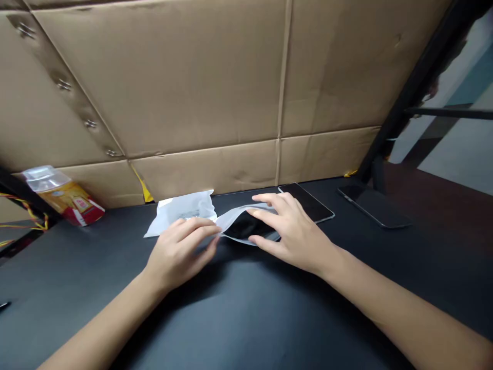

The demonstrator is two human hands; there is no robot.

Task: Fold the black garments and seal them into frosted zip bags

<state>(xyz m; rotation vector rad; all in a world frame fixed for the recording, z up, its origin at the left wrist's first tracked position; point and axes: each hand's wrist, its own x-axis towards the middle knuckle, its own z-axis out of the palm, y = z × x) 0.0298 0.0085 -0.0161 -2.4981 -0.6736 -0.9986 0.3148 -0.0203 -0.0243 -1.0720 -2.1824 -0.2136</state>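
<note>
The open bag point(234, 215) lies between the two hands, above the middle of the black table point(246, 313), with its mouth parted toward the near side and a dark space showing inside. Its left corner is at the fingertips of the left hand point(184, 253): thumb and fingers come nearly together there and pinch the edge. The right hand point(295, 231) is at the other end of the same bag, its thumb and fingers spread well apart, with the thumb at the near lip and the forefinger at the far lip; how firmly it holds the bag, I cannot tell.

There are two white bags. The second, the flat bag point(185, 208), lies on the table just beyond the left hand, near the cardboard wall point(204, 82). There are two dark, flat devices. The pale-edged device point(308, 200) lies just beyond the right hand, partly hidden by it, and the black phone point(373, 205) lies farther right, apart from it. One jar point(69, 198) with a clear top and a yellow and red label leans at the far left of the table. One small black object point(4, 306), cut off by the view, is at the left edge.
</note>
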